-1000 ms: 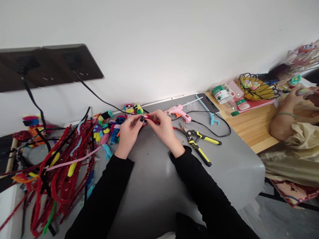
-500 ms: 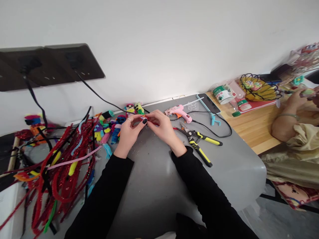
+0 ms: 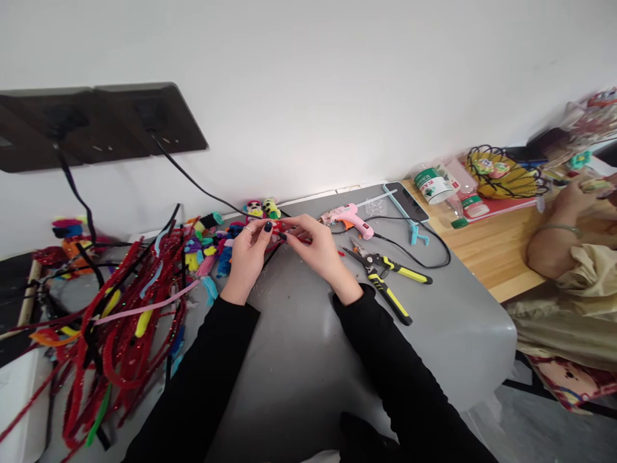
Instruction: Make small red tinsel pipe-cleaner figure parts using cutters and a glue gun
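My left hand (image 3: 249,259) is closed, thumb and fingers pinching a red pipe cleaner (image 3: 276,229) at the middle of the grey table (image 3: 308,360). From the other side my right hand (image 3: 315,251) pinches the same red pipe cleaner, its fingertips close to the left thumb. Most of that piece is hidden by the fingers, so its shape is unclear. Two small fuzzy figures (image 3: 263,208) stand just behind the hands. Beside the left hand lie several colourful pipe-cleaner pieces (image 3: 207,247). A pink glue gun (image 3: 354,220) and yellow-black pliers (image 3: 385,273) rest right of my right hand.
A tangle of red pipe cleaners (image 3: 130,347) covers the table's left side. A phone (image 3: 407,200) lies at the back right. Bottles (image 3: 434,186) and a yellow wire basket (image 3: 504,177) occupy the wooden table (image 3: 477,257). A co-worker's arm (image 3: 554,238) is at far right.
My left thumb has lifted a little and the fingertips of both hands have shifted around the red piece. The view has moved slightly.
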`<state>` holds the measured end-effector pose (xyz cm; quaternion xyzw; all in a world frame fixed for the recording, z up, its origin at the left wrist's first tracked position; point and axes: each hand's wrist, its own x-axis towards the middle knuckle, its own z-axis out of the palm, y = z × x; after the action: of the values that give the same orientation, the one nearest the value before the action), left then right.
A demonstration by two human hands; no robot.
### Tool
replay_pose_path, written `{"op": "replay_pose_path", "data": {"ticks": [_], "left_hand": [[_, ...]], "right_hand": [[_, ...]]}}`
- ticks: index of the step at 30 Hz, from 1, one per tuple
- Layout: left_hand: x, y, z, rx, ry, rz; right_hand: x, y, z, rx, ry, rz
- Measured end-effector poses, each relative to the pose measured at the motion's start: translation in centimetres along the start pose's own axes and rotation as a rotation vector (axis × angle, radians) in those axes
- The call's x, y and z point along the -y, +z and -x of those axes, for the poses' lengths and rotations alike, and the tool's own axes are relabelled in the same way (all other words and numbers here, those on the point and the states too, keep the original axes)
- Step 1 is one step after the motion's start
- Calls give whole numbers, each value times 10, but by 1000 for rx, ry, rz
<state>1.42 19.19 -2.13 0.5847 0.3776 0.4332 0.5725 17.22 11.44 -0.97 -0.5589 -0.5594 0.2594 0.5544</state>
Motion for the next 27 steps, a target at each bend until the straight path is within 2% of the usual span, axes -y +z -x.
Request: {"op": "replay_pose_path", "data": {"ticks": [3, 9, 14, 27], "left_hand": [[1, 0, -1, 23, -14, 14], [-2, -1, -1, 78, -54, 40], [-9, 3, 4, 146, -116, 103], [-16, 11, 5, 118, -155, 224]], "right_hand": [[0, -2, 0, -29, -39, 74], [1, -4, 1, -67, -241, 214], [2, -5, 1, -95, -207, 203], [6, -6, -1, -69, -234, 176]]}}
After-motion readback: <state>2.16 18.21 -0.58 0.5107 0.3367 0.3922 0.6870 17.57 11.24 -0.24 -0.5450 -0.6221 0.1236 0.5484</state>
